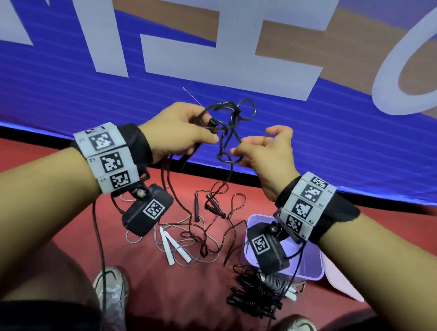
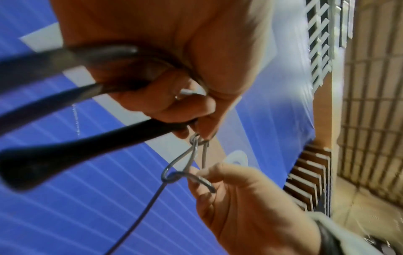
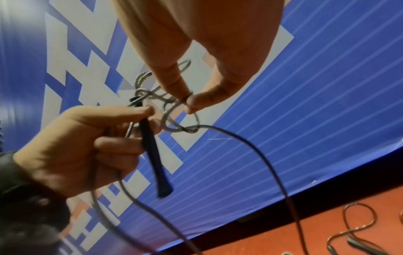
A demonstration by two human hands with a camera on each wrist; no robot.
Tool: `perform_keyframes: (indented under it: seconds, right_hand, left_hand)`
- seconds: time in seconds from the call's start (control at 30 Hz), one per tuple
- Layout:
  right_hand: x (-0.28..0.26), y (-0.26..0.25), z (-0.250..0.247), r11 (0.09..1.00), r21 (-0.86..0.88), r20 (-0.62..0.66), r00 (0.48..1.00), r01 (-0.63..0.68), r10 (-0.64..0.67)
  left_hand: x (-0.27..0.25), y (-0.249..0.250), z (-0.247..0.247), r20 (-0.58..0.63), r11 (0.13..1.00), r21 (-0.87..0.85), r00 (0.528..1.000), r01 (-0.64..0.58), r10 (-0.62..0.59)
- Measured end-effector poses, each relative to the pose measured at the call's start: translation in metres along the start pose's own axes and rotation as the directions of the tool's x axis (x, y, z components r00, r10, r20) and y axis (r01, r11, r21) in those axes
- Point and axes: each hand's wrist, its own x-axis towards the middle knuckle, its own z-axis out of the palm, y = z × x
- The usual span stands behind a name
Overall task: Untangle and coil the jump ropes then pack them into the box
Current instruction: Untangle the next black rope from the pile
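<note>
L hand [image 1: 178, 131] up at chest height, fingers curled round a black handle [image 3: 152, 155] plus a few strands of the dark rope [image 1: 227, 130]; handle end hangs below the fist. R hand [image 1: 264, 150] pinches one loop of the knot betw thumb & forefinger, other fingers loosely bent. Knot sits in the air betw both hands, several small loops stacked, one strand dropping to the floor [image 1: 204, 300]. On the floor below: more loose rope w/ black handles [image 1: 196, 210], a pale rope w/ white handles [image 1: 174, 247], all crossed over each other. Near the R foot a pile of coiled ropes [image 1: 255, 293], just beside the lilac box [image 1: 310, 270]; can't tell if anything lies in the box, wrist cam blocks it. Handling, my read: cord looks thin, smooth-coated, springy, so it holds its loops & prob slides thru fingers; light, not fragile. Handles stiff, best anchor. Pinch close to the crossing, not far down the strand; feed the handle end back thru the loop rather than yank, as pulling likely tightens it. Risk: hanging strand snags the floor tangle.
</note>
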Motion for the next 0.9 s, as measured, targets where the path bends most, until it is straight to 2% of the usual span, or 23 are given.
perform_keyframes:
  seconds: [0.07, 0.13, 0.2, 0.3, 0.43, 0.53, 0.73, 0.83, 0.9]
  right_hand:
    - [0.005, 0.0, -0.006, 0.994, -0.069, 0.016, 0.996, 0.089, -0.089]
    - [0.007, 0.001, -0.009, 0.947, -0.238, 0.062, 0.976, 0.217, -0.208]
    - [0.009, 0.002, -0.009, 0.846, -0.415, 0.111, 0.941, 0.335, -0.318]
    - [0.005, 0.001, -0.007, 0.758, -0.522, 0.17, 0.918, 0.391, -0.357]
    - [-0.007, -0.013, -0.001, 0.828, -0.448, 0.188, 0.941, 0.338, -0.282]
    - [-0.014, -0.02, 0.0, 0.886, -0.372, 0.178, 0.958, 0.277, -0.224]
    - [-0.013, -0.018, 0.002, 0.966, -0.224, 0.131, 0.986, 0.132, -0.105]
    - [-0.013, -0.016, 0.003, 0.993, -0.104, 0.137, 0.99, 0.058, -0.043]
    - [-0.014, -0.016, 0.004, 1.0, -0.014, 0.152, 0.988, 0.007, -0.004]
  left_hand:
    - [-0.003, 0.003, -0.004, 0.132, 0.997, -0.058, 0.991, 0.044, -0.036]
    - [-0.007, 0.006, -0.005, 0.228, 0.992, -0.106, 0.973, 0.066, -0.04]
    - [-0.009, 0.008, -0.007, 0.255, 0.987, -0.145, 0.966, 0.07, -0.031]
    - [-0.012, 0.008, -0.004, 0.245, 0.997, -0.071, 0.969, 0.02, -0.002]
    - [-0.019, 0.009, 0.005, 0.116, 0.997, 0.066, 0.993, -0.034, 0.026]
    - [-0.022, 0.009, 0.011, 0.052, 0.974, 0.195, 0.993, -0.116, 0.108]
    - [-0.019, 0.004, 0.021, -0.026, 0.829, 0.482, 0.941, -0.283, 0.336]
    - [-0.015, 0.0, 0.025, -0.028, 0.777, 0.554, 0.926, -0.299, 0.377]
    - [-0.013, -0.001, 0.024, -0.019, 0.742, 0.61, 0.932, -0.277, 0.363]
